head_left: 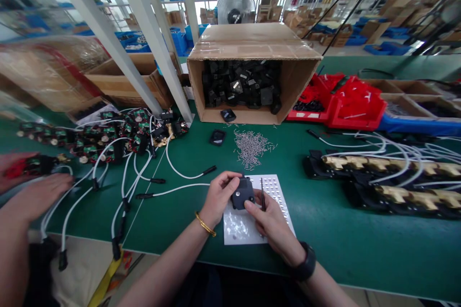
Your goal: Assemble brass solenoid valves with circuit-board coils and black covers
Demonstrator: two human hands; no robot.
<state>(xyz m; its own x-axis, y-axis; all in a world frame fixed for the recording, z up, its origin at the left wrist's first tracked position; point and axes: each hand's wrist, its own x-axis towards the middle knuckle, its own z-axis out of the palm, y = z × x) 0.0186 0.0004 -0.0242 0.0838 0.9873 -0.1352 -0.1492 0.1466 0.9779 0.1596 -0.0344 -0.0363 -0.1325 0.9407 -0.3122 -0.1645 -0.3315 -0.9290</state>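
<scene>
Green bench (334, 249), screw pile (251, 148) at twelve o'clock of the black housing (242, 197). Your left hand (219, 196) and right hand (272, 219) grip that housing above the white sheet (248, 236); slim dark tool (262, 193) in the right. Looks like a positioning step; next move calls for steadiness.

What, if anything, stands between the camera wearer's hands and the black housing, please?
Nothing visible: the left hand and right hand both touch the black housing directly. A slim tool in the right hand sits beside it.
</scene>
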